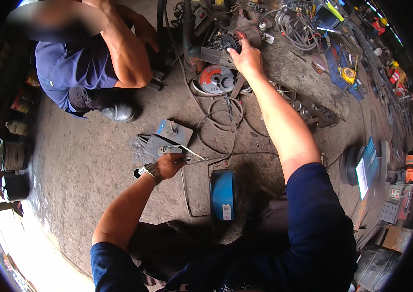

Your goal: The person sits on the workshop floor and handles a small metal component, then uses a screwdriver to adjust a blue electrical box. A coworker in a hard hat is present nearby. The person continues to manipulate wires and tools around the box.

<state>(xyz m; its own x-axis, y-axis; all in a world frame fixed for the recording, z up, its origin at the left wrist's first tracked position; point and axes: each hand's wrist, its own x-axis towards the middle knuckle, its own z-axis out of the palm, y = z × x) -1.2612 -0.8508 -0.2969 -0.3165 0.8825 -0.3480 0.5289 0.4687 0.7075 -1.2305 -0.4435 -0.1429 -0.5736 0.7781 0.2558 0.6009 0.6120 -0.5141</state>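
Observation:
My left hand (168,166), a watch on its wrist, is closed beside a grey metal box (157,145) with thin wires at its edge. Its fingertips meet around something small and dark that I cannot make out. A second metal plate or box (177,130) with a blue edge and a stud adjoins the grey one. Stretched far forward, my right hand (248,57) has its thumb and fingers apart over a dark ribbed round part (228,42), next to a red machine body (249,35). Below it lies an orange-and-grey disc (214,79). A blue metal case (222,194) stands nearer me.
At the left another person (77,68) crouches in a blue shirt. Looped cables (223,114) run across the concrete floor. Farther right lie a cable coil (296,29), a blue tray (338,68) with a yellow tape measure (347,74), and a blue-and-white booklet (366,168). Buckets (12,155) line the left.

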